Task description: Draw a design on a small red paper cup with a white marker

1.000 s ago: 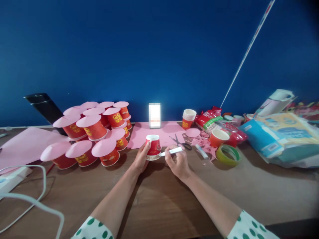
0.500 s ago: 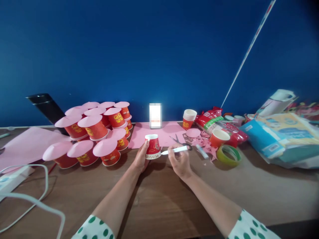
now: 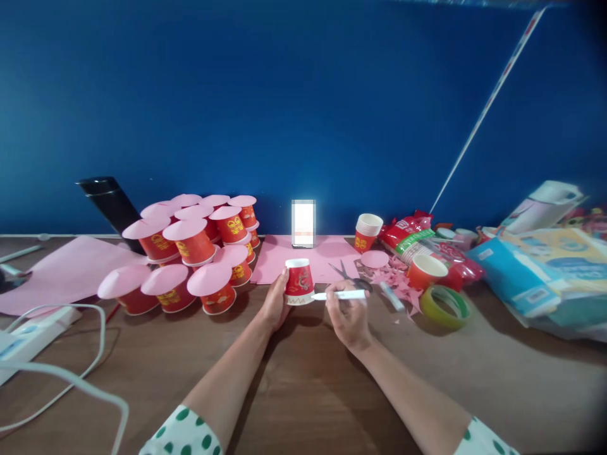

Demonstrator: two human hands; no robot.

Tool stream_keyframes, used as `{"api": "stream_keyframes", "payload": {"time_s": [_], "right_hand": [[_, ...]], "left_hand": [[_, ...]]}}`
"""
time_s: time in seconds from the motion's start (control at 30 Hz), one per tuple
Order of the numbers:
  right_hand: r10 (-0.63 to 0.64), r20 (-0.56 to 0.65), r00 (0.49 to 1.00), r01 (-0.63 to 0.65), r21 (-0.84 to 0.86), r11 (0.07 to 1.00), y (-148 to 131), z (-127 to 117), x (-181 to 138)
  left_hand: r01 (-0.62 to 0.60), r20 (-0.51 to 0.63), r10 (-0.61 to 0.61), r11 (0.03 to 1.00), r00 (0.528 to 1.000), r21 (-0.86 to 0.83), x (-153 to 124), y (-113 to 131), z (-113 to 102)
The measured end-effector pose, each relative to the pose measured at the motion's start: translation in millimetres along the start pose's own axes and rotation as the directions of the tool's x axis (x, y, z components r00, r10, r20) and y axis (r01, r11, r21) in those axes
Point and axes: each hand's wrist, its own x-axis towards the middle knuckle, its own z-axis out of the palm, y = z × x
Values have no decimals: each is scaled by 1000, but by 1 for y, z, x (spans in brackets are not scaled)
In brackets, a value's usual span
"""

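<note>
My left hand [image 3: 275,304] grips a red paper cup [image 3: 298,281] that stands upside down on the wooden table [image 3: 303,379]. A white zigzag line runs along the cup's lower rim. My right hand [image 3: 348,313] pinches a white marker pen [image 3: 342,295], held level, with its tip pointing at the cup's lower right edge. Both arms reach in from the bottom of the view in white sleeves with green dots.
A pile of upturned red cups with pink paper discs [image 3: 190,256] lies at the left. Pink paper [image 3: 275,256], scissors [image 3: 348,275], a stack of cups [image 3: 367,232], a green tape roll [image 3: 444,306], pink scraps, bags and white cables [image 3: 57,373] surround the hands.
The view has shifted a little, so everything sits slightly further right. The pen in my right hand has tilted from slanted up to nearly level, and the cup stays in my left hand.
</note>
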Motion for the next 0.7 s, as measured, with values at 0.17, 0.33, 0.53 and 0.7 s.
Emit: {"api": "stream_keyframes", "payload": {"time_s": [0.17,0.33,0.53,0.7], "right_hand": [[-6,34,999,6,5,1000,-1,1,-1],[21,90,996,-24,33,999,1,2,-4],[27,103,994,-32,40,999,1,4,-5],[25,116,993,-31,48,998,3,4,-5]], "left_hand": [[-24,24,24,1000,999,13,1,-3,-2],[-35,25,34,999,999,36,0,-2,0],[-46,21,45,997,999,56,-2,0,3],[-45,28,43,997,999,63,-2,0,3]]}}
